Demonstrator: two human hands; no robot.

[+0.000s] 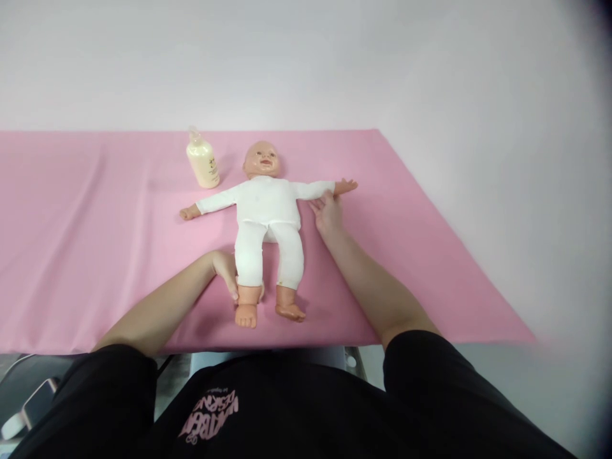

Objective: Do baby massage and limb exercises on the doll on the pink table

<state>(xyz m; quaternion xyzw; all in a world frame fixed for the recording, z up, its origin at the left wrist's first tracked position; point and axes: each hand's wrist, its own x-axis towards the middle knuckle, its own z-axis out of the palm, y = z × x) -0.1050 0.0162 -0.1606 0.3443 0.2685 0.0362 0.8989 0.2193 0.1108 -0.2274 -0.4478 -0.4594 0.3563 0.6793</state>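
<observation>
A baby doll [268, 210] in a white bodysuit lies on its back on a pink sheet [95, 242], arms spread, feet toward me. My left hand [226, 271] wraps around the doll's lower leg just above the foot on the left side. My right hand [326, 213] rests on the sleeve of the doll's outstretched arm on the right, near its wrist, fingers pinching the white fabric.
A cream lotion bottle [203, 162] with a clear pump stands on the sheet just left of the doll's head. The sheet's right edge runs diagonally toward me, with a pale surface [502, 191] beyond it. A phone-like object [36, 405] lies low at the left.
</observation>
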